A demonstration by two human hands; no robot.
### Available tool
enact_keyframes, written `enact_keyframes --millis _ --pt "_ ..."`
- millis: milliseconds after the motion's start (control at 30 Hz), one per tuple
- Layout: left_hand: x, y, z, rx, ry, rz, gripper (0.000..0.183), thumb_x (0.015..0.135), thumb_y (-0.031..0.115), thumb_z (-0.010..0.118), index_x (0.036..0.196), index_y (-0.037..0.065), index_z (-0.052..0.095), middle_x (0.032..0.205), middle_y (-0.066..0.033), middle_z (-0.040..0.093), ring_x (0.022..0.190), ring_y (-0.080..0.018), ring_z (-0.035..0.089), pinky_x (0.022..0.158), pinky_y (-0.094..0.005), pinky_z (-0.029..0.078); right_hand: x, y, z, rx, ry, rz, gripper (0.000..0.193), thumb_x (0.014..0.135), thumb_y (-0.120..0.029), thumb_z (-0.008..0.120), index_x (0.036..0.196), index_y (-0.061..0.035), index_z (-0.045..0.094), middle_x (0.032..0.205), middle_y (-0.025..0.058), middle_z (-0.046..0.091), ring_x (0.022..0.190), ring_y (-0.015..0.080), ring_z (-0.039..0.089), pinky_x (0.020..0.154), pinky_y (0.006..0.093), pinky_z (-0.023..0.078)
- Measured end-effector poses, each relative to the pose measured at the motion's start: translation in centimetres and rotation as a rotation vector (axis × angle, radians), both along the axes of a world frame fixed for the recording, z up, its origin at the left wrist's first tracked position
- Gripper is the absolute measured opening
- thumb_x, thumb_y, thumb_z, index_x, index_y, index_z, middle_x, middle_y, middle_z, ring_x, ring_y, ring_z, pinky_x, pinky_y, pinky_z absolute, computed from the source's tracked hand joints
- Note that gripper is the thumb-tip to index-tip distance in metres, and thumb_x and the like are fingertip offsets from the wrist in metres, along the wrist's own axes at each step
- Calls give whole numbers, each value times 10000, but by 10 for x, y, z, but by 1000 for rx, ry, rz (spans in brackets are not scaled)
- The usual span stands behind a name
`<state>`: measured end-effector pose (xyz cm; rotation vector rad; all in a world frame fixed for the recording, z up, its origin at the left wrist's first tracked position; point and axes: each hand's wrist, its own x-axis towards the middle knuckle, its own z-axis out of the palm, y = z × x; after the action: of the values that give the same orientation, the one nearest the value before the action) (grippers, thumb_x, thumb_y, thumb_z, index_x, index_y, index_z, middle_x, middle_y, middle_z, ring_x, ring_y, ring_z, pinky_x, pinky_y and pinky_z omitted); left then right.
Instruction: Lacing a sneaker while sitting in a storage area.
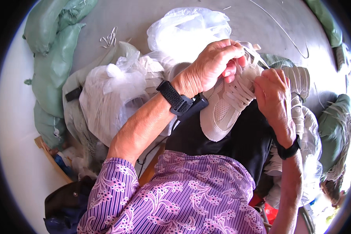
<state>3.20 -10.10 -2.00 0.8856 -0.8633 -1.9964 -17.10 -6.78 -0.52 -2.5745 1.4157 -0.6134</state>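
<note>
A pale beige-white sneaker (221,107) with mesh sides rests on my dark-clad lap, its toe pointing toward me. Its shoelace (254,54) is threaded across the tongue, with loose lengths rising near the ankle opening. Above the upper part of the shoe, my left hand (221,58) is closed in a pinch on the lace. My right hand (275,91) is closed at the shoe's right side, with a taut length of lace running into its fingers. The fingertips of the right hand are partly hidden behind its knuckles.
Clear plastic bags (117,91) with pale shoes lie to the left, and another plastic bag (189,29) lies beyond my hands. Stacked pale shoes (298,80) stand at the right. Green woven sacks (50,82) line the left side. White cord pieces (109,38) lie on the grey floor.
</note>
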Motion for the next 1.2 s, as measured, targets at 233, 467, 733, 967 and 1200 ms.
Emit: enact_keyframes --millis 233,467,733,967,1200 --pt "35 -8 -4 46 335 221 179 930 252 546 847 95 569 787 16 546 557 -81 434 603 -277 407 10 -5 11 162 51 80 56 683 -4 631 701 -46 598 781 53 531 811 262 528 763 387 425" --pt "95 -22 -4 -42 424 420 169 937 223 551 978 59 562 782 26 513 562 -70 406 602 -236 391 17 -9 10 302 -59 29 30 733 -27 640 760 -34 628 822 60 566 845 276 536 794 385 413" --pt "120 -31 8 -152 557 781 201 939 220 573 752 162 529 618 49 461 639 -143 477 704 -344 450 6 9 10 104 94 -111 75 768 -95 659 836 -72 639 977 56 551 938 272 523 863 399 380" --pt "43 -10 1 -478 -357 191 206 888 286 671 936 86 689 743 45 615 587 8 475 492 -172 370 20 1 -8 110 -28 -46 98 755 -55 667 844 -41 627 952 65 559 931 285 527 824 405 399" --pt "3 3 -6 -978 -838 0 125 794 144 667 790 30 616 717 -161 625 652 -353 612 599 -410 476 23 5 -5 53 -32 -79 64 775 -78 659 838 -74 649 924 67 556 925 279 527 814 412 408"
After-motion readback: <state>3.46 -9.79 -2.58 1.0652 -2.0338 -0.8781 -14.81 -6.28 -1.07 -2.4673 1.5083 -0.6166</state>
